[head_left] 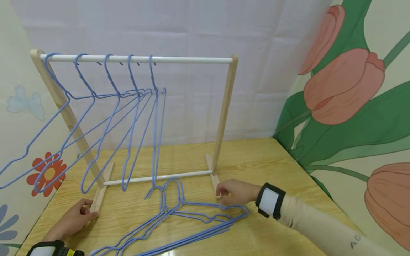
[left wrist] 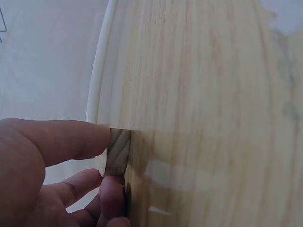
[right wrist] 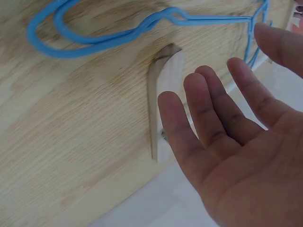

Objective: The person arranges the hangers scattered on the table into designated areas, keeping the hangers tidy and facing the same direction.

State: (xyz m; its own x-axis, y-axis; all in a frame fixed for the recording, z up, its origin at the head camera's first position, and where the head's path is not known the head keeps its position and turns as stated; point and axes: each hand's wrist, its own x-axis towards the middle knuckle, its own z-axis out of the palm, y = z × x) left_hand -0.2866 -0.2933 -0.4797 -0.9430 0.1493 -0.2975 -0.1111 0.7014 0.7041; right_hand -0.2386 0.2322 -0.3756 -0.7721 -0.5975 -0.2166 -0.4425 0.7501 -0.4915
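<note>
A small clothes rack with a white top rod (head_left: 192, 60) and wooden posts stands on the table. My left hand (head_left: 73, 217) pinches the near end of the rack's left wooden foot (head_left: 100, 199), its end grain (left wrist: 118, 151) showing between thumb and fingers in the left wrist view. My right hand (head_left: 238, 192) is beside the near end of the right wooden foot (right wrist: 168, 85); its fingers (right wrist: 201, 104) are relaxed and hold nothing. Several blue hangers (head_left: 116, 97) hang on the rod, mostly toward its left. More blue hangers (head_left: 192, 233) lie in a pile in front of the rack.
A white lower rod (head_left: 182, 175) joins the two feet. Behind the rack hangs a white cloth (head_left: 256, 89). Flower-painted panels stand at both sides, with large tulips (head_left: 344, 85) on the right. The wooden tabletop (head_left: 266, 167) extends right of the rack.
</note>
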